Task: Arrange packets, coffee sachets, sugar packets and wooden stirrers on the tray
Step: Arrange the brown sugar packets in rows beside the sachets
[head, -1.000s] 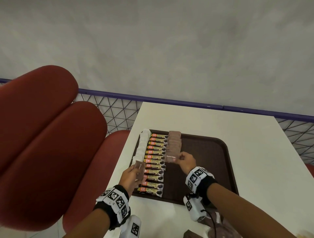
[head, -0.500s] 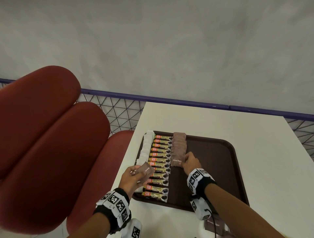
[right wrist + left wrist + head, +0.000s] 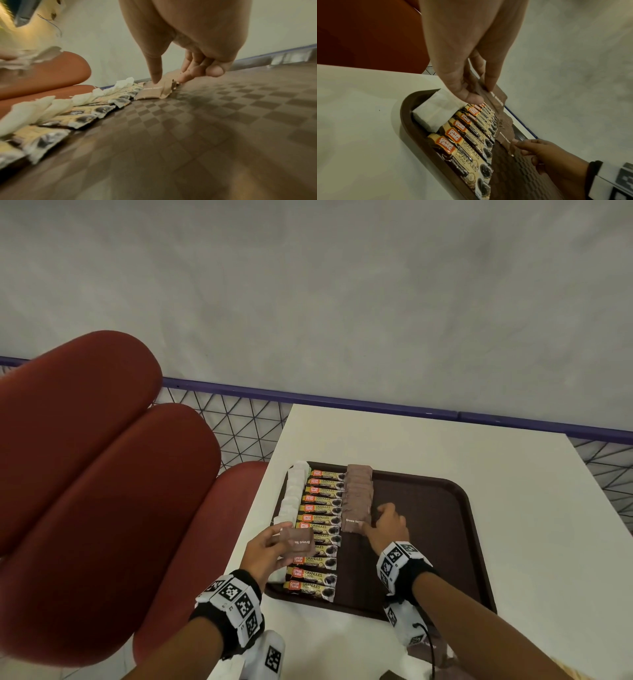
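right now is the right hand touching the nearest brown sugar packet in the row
Touching: the right wrist view shows the right hand with a fingertip pressed on the brown sugar packet.

Glossy foil coffee sachets (image 3: 317,529) lie on a matt, checker-textured plastic tray (image 3: 431,542).

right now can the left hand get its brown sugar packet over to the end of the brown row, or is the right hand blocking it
Probably not yet. The left hand holds its brown sugar packet over the coffee sachets, but the right hand rests on the nearest packet of the brown row, just where the next would go.
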{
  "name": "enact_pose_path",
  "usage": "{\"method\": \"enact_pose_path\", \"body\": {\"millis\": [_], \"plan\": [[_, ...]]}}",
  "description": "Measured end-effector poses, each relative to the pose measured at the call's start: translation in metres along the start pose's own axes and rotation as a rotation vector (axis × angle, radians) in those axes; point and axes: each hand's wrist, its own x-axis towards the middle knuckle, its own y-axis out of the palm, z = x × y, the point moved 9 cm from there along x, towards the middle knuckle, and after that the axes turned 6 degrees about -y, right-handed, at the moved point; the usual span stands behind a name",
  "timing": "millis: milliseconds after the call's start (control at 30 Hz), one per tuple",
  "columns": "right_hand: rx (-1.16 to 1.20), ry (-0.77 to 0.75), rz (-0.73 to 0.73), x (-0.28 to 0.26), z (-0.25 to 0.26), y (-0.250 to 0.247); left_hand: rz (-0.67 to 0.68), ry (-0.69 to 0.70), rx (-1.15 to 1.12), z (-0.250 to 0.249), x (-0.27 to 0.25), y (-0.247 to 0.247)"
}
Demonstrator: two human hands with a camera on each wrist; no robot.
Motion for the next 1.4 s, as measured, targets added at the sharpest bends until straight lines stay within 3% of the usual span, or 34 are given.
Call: {"method": "enact_pose_path", "body": {"millis": [133, 267, 367, 433, 567, 700, 833, 1000, 1067, 1300, 1400], "plan": [[0.124, -0.186, 0.052, -0.011, 0.033, 0.001, -0.022, 0.012, 0.03, -0.001, -0.002, 0.0], [0.487, -0.362, 0.372, -0.045, 0.083, 0.022, 0.008, 0.022, 0.091, 0.0, -0.005, 0.009], [0.443, -0.467, 0.609, -0.071, 0.105, 0.04, 0.025, 0.016, 0.099, 0.003, -0.005, 0.014], [0.453, -0.477, 0.656, -0.078, 0.108, 0.045, 0.009, 0.019, 0.085, 0.002, -0.006, 0.014], [0.542, -0.476, 0.568, -0.075, 0.105, 0.042, 0.005, 0.008, 0.106, 0.004, -0.007, 0.013], [0.645, -0.339, 0.508, -0.063, 0.088, 0.041, 0.064, -0.002, 0.206, 0.006, -0.011, 0.02], [0.611, -0.307, 0.461, -0.055, 0.075, 0.033, 0.004, 0.039, 0.145, 0.001, -0.007, 0.016], [0.535, -0.049, 0.083, -0.023, 0.018, 0.001, -0.02, 0.023, 0.092, 0.004, -0.002, 0.009], [0.464, 0.018, 0.013, -0.018, 0.002, -0.005, -0.008, 0.004, 0.109, 0.007, 0.0, 0.006], [0.283, 0.082, 0.079, -0.008, -0.005, 0.011, 0.056, -0.032, 0.162, 0.015, -0.001, 0.008], [0.098, 0.079, 0.09, -0.006, -0.001, 0.012, 0.088, -0.041, 0.194, 0.017, -0.002, 0.01]]}}
